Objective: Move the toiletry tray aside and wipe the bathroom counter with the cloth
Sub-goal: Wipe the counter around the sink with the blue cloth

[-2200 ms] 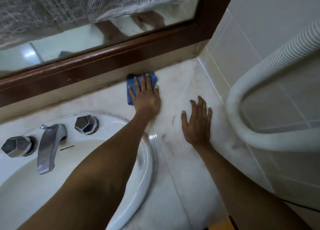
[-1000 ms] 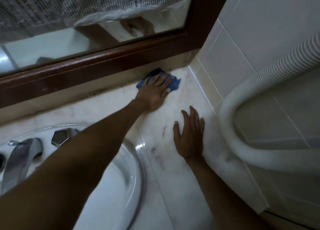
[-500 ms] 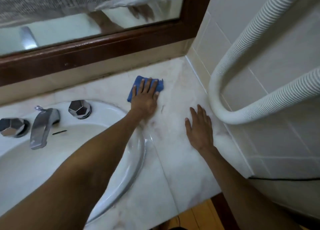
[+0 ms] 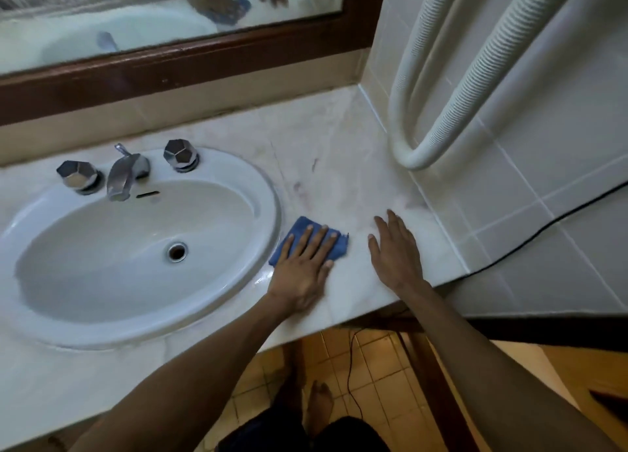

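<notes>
A folded blue cloth (image 4: 299,229) lies on the pale marble counter (image 4: 339,152), just right of the sink rim. My left hand (image 4: 302,268) presses flat on the cloth with fingers spread, covering most of it. My right hand (image 4: 396,251) rests flat and open on the bare counter a little to the right, near the front edge. No toiletry tray is in view.
A white oval sink (image 4: 136,247) with a chrome faucet (image 4: 124,174) and two faceted knobs fills the left. A wood-framed mirror (image 4: 176,60) runs along the back. White ribbed hoses (image 4: 438,77) hang against the tiled right wall. A black cable (image 4: 543,227) crosses the tiles.
My left hand has dragged the cloth from the back corner by the mirror toward the front edge beside the sink. My right hand stays flat on the counter.
</notes>
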### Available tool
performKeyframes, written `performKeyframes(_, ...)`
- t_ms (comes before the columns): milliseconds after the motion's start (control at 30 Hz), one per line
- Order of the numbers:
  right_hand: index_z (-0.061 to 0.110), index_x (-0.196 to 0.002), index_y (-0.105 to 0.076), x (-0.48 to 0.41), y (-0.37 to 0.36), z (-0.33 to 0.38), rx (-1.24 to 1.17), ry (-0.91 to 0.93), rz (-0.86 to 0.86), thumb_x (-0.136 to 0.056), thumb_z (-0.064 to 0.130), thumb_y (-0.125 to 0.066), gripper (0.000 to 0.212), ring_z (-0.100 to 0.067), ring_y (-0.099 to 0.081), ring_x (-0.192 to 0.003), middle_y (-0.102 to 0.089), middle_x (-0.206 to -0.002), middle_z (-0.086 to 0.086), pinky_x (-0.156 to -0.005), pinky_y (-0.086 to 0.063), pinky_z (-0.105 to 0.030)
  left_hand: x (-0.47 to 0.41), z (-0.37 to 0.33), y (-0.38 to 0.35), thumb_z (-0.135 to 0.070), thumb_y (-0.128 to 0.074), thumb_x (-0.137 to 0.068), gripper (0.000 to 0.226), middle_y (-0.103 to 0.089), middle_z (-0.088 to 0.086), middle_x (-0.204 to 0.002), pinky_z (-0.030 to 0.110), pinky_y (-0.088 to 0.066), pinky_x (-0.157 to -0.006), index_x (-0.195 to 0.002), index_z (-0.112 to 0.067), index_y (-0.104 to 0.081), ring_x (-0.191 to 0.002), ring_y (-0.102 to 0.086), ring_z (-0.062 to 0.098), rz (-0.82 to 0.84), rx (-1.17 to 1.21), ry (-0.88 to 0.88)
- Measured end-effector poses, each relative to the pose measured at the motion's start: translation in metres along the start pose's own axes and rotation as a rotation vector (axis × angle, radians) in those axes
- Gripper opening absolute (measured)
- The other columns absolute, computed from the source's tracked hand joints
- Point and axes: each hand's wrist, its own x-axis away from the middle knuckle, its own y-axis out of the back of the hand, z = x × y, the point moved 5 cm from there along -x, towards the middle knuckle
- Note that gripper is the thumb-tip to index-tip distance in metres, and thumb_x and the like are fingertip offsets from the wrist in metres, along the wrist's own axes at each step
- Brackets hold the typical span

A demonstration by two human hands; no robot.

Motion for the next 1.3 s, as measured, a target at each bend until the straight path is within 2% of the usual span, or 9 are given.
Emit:
performKeyframes(233,0.009,-0.148,-0.041,0.054,-0.009,0.019,-0.013,0.051,0.038,-0.103,0.032,-0.042,0.05,-0.031,-0.028,-0.147,-0.028,-0.16,-0.017,-0.118,-0.026,-0.044,0.082,0.013,-0.005,-0.05,-0.014,-0.107,0.058,0.01,-0.01,-0.168,0.044,0.01,-0.125,-0.159,-0.036,0.007,-0.153,0.018,0.012,0.017,-0.008,0.028)
performKeyframes(400,0.009,-0.142,-0.047,0.065,-0.006,0.059,-0.115,0.089,0.064,-0.104,0.033,-0.04,0.046,-0.03,-0.04,-0.139,-0.042,-0.153,-0.013,-0.111,-0.035,-0.043,0.139,0.039,-0.005,-0.05,-0.014,-0.107,0.058,0.011,-0.01,-0.168,0.046,0.006,-0.126,-0.159,-0.035,0.006,-0.153,0.019,0.011,0.001,-0.035,0.078)
performKeyframes(533,0.013,-0.129,-0.056,0.064,-0.006,0.119,-0.226,0.173,0.065,-0.104,0.035,-0.039,0.037,-0.026,-0.058,-0.117,-0.059,-0.133,-0.004,-0.096,-0.045,-0.038,0.182,0.065,-0.006,-0.049,-0.014,-0.108,0.057,0.008,-0.01,-0.168,0.047,0.0,-0.126,-0.16,-0.035,0.006,-0.154,0.015,0.011,0.004,-0.063,0.147)
performKeyframes(633,0.014,-0.124,-0.059,0.065,-0.01,0.176,-0.249,0.297,0.067,-0.104,0.034,-0.039,0.034,-0.023,-0.061,-0.111,-0.062,-0.127,-0.002,-0.09,-0.045,-0.034,0.208,0.082,-0.001,-0.049,-0.015,-0.108,0.057,0.007,-0.012,-0.168,0.046,0.002,-0.126,-0.159,-0.037,0.005,-0.154,0.014,0.01,0.002,-0.044,0.149)
performKeyframes(767,0.02,-0.109,-0.062,0.078,-0.028,0.256,-0.288,0.485,0.13,-0.102,0.035,-0.04,0.028,-0.019,-0.061,-0.096,-0.065,-0.108,0.002,-0.078,-0.042,-0.031,0.245,0.113,0.003,-0.051,-0.015,-0.107,0.057,0.006,-0.012,-0.168,0.045,0.002,-0.126,-0.159,-0.04,0.006,-0.155,0.01,0.01,-0.013,-0.034,0.163)
performKeyframes(933,0.021,-0.12,-0.059,0.098,-0.067,0.332,-0.25,0.59,0.196,-0.102,0.038,-0.042,0.031,-0.018,-0.062,-0.1,-0.064,-0.12,0.001,-0.081,-0.043,-0.03,0.305,0.173,0.012,-0.051,-0.018,-0.108,0.057,0.002,-0.011,-0.169,0.044,-0.001,-0.127,-0.159,-0.039,0.004,-0.156,0.005,0.011,-0.05,-0.041,0.197)
performKeyframes(1033,0.021,-0.126,-0.056,0.112,-0.094,0.368,-0.205,0.574,0.27,-0.102,0.04,-0.04,0.034,-0.019,-0.062,-0.107,-0.061,-0.128,0.001,-0.083,-0.04,-0.029,0.348,0.226,0.024,-0.051,-0.016,-0.108,0.056,0.0,-0.012,-0.169,0.043,-0.001,-0.127,-0.159,-0.039,0.003,-0.155,0.006,0.01,-0.12,-0.004,0.297)
performKeyframes(1200,0.02,-0.13,-0.056,0.136,-0.13,0.423,-0.127,0.576,0.341,-0.103,0.04,-0.039,0.038,-0.022,-0.06,-0.113,-0.061,-0.132,0.0,-0.09,-0.041,-0.034,0.437,0.349,0.056,-0.049,-0.014,-0.106,0.058,-0.002,-0.008,-0.169,0.048,-0.006,-0.126,-0.16,-0.034,0.0,-0.155,0.007,0.011,-0.228,0.011,0.607)
performKeyframes(1300,0.016,-0.128,-0.057,0.149,-0.141,0.455,-0.126,0.568,0.326,-0.103,0.038,-0.039,0.037,-0.027,-0.059,-0.113,-0.063,-0.128,-0.004,-0.096,-0.043,-0.04,0.454,0.375,0.066,-0.044,-0.018,-0.107,0.058,-0.005,-0.002,-0.169,0.049,-0.001,-0.125,-0.161,-0.026,-0.004,-0.156,0.003,0.018,-0.285,0.026,0.767)
